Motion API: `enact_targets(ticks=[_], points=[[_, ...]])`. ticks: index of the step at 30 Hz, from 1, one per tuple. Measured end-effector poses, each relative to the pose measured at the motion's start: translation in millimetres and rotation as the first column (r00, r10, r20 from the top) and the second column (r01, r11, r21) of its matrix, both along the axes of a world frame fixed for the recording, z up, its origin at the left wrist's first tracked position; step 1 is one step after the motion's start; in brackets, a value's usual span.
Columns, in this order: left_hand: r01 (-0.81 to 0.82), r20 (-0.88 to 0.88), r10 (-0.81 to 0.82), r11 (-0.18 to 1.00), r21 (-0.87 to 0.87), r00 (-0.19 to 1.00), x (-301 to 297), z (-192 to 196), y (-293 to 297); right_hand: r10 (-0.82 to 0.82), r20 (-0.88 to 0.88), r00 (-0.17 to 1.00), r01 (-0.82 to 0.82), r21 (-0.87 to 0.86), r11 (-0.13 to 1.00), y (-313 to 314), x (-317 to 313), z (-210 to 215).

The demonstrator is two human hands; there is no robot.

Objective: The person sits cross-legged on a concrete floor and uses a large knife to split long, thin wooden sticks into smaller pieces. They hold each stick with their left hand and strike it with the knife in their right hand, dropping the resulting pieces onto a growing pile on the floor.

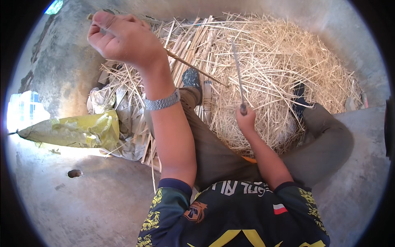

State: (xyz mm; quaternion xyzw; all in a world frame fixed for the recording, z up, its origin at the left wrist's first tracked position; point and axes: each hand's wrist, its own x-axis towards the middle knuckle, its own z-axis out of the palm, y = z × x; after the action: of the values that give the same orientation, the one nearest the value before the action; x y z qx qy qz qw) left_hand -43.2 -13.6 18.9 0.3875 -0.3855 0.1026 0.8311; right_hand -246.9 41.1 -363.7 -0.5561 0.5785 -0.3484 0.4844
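Raised at the upper left, my left hand is closed round a thin brown stick. The stick passes behind my wrist and slants down to the right, its far end over the straw-like shavings. A grey metal watch band circles that wrist. Lower and nearer the middle, my right hand grips the handle of a long narrow knife. Its blade points away from me, over the shavings. Stick and blade are apart in this view, with the stick's tip to the left of the blade.
Long split strips lie left of the shavings pile. My dark-shod feet rest among the litter, legs spread. A yellow-white sack is tied out at the left. Concrete walls surround the pile, and a round hole shows at lower left.
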Motion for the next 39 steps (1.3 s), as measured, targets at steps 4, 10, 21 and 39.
enact_targets(ticks=[4, 10, 21, 39], points=[[-0.057, 0.027, 0.057, 0.998, 0.003, 0.998, -11.6, 7.7, -3.5, 0.261, -0.354, 0.898, -0.059, 0.492, 0.869, 15.9, -28.3, -87.0], [-0.001, 0.062, 0.007, 0.995, -0.096, 0.998, -11.6, 43.0, 40.8, -0.111, 0.393, 0.913, -0.286, 0.811, 0.511, -2.3, -29.1, -70.2], [-0.133, -0.158, 0.1, 0.968, -0.212, 0.982, 10.5, 52.7, 79.4, -0.097, 0.118, 0.988, -0.029, 0.769, 0.638, 7.9, -20.1, -31.7], [-0.085, -0.165, 0.064, 0.988, -0.125, 0.984, 22.6, 21.8, 46.8, -0.042, 0.037, 0.998, 0.001, 0.744, 0.669, 8.6, -21.1, -41.5]])
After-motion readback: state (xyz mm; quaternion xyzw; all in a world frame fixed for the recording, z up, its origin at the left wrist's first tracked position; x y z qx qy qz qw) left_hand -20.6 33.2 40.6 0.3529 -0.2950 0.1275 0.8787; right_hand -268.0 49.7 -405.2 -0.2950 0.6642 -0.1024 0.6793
